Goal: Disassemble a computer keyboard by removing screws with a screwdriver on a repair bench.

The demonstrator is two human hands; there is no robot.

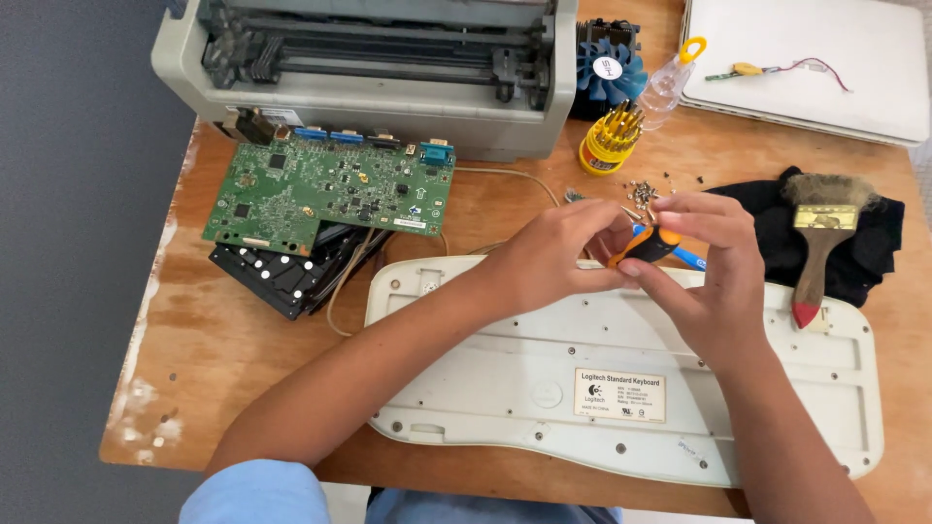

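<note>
A cream keyboard (pixel 505 378) lies face down on the wooden table, its screw holes and a white label showing. Above its upper edge both my hands meet around a small screwdriver with an orange and black handle (pixel 649 245). My right hand (pixel 714 267) grips the handle from the right. My left hand (pixel 558 254) pinches at the handle's left end, where the tip is hidden by my fingers. A blue part (pixel 689 257) shows just behind the handle.
A green circuit board (pixel 330 194) rests on a black part, in front of a grey printer (pixel 369 58). A yellow bit holder (pixel 610 141), loose screws (pixel 641 191), a clear bottle (pixel 668 82), a brush (pixel 820 243) on black cloth, and a white laptop (pixel 806 58) sit at the back right.
</note>
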